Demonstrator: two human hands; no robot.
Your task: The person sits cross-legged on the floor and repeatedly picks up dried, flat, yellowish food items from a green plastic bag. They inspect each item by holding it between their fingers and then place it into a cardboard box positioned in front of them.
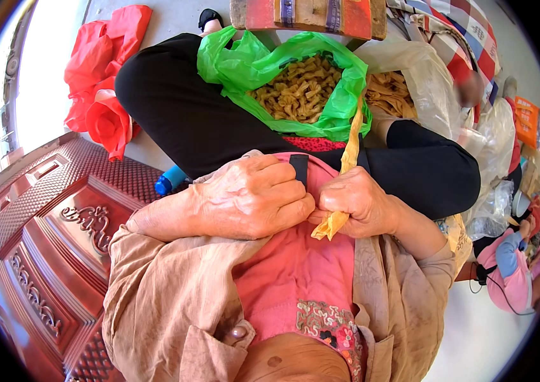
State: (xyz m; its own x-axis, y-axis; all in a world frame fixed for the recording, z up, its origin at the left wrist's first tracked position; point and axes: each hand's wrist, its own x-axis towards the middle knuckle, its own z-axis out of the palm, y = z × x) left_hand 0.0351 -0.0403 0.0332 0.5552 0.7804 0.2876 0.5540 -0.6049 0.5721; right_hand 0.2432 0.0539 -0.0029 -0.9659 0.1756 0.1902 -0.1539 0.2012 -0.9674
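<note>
My right hand (358, 203) grips a long, wrinkled, yellow-tan strip (352, 148) of soft, thin material. One part of the strip runs up from the fist towards the green bag; a short crumpled end hangs below the fingers. Knuckles up and fingers curled, my left hand (262, 198) is close beside the right one in front of the pink top. Whatever lies inside its fingers is hidden. Between the knees sits a green plastic bag (231, 55) holding many knotted yellow-brown pieces (298, 90). A whitish plastic bag (429, 71) to its right contains loose tan strips (389, 93).
A wooden stool (308, 16) stands beyond the green bag. Red plastic bags (107, 71) lie left of my knee, near a blue cylindrical object (170, 180) and a carved reddish door panel (69, 229). Checked fabric (470, 33) and another person (508, 272) are at the right.
</note>
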